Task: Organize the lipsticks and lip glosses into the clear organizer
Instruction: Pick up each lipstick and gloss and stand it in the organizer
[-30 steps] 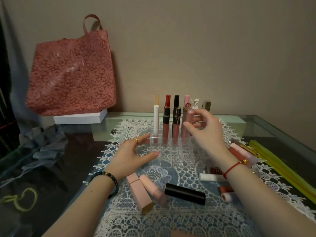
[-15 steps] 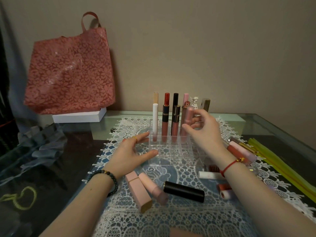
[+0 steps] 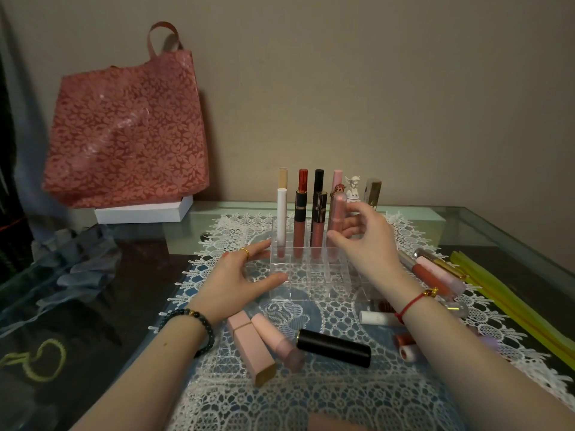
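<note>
Organizer (image 3: 311, 276) | right hand (image 3: 365, 244) pinches pink gloss (image 3: 338, 209) upright inside | left hand (image 3: 241, 276), fingers (image 3: 259, 246) straight, touches its side

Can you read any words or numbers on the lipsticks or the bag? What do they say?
No words or numbers can be read anywhere.
On the dark-capped lip glosses: gold lines, not letters.
On the red bag: flower pattern only.
On the pink lip gloss in the right hand: no print shows.
</note>
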Demonstrator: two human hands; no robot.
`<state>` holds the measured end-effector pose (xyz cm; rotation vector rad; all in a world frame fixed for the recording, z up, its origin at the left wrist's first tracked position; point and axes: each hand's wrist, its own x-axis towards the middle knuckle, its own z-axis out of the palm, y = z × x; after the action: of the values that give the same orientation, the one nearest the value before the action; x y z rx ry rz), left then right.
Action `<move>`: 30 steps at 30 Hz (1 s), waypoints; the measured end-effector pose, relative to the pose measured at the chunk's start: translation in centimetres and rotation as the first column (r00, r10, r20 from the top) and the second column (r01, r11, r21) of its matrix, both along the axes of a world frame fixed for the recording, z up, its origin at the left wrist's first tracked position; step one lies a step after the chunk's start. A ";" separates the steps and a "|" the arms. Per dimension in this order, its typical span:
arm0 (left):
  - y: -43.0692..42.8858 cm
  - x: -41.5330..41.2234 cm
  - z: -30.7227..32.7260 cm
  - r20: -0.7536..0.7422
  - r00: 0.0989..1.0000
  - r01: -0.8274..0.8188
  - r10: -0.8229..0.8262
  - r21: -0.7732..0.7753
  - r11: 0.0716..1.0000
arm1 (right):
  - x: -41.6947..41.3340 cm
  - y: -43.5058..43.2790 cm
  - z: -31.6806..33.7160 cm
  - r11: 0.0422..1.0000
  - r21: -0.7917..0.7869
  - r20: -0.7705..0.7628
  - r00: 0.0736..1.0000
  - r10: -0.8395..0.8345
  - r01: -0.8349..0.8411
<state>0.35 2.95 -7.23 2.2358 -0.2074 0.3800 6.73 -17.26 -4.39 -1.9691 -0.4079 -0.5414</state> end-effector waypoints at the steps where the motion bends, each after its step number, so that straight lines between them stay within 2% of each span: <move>1: 0.0 0.0 0.0 -0.001 1.000 -0.003 0.003 -0.002 1.000 | 0.0 0.0 0.0 1.000 0.002 0.000 1.000 -0.002 0.002; 16: 0.1 0.1 -0.2 0.010 1.000 0.002 -0.002 -0.026 1.000 | -0.1 -0.2 0.2 1.000 0.027 0.006 1.000 -0.009 0.009; 23: 0.0 0.0 -0.2 -0.005 1.000 -0.010 0.010 -0.041 0.999 | -1.3 -3.5 3.4 0.992 0.115 0.041 0.998 -0.053 0.048; 26: 0.0 -0.1 -0.1 0.002 1.000 -0.015 0.015 -0.017 1.000 | -1.9 -6.0 4.5 0.992 0.102 0.061 0.995 -0.076 0.070; 30: -0.1 -0.3 0.2 0.004 1.000 -0.011 0.011 0.033 0.999 | -2.6 -9.1 4.5 1.000 0.030 0.013 1.000 0.000 -0.001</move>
<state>0.05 2.87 -7.02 2.2694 -0.2053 0.3895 4.13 -26.38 0.11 -1.9374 -0.4056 -0.5569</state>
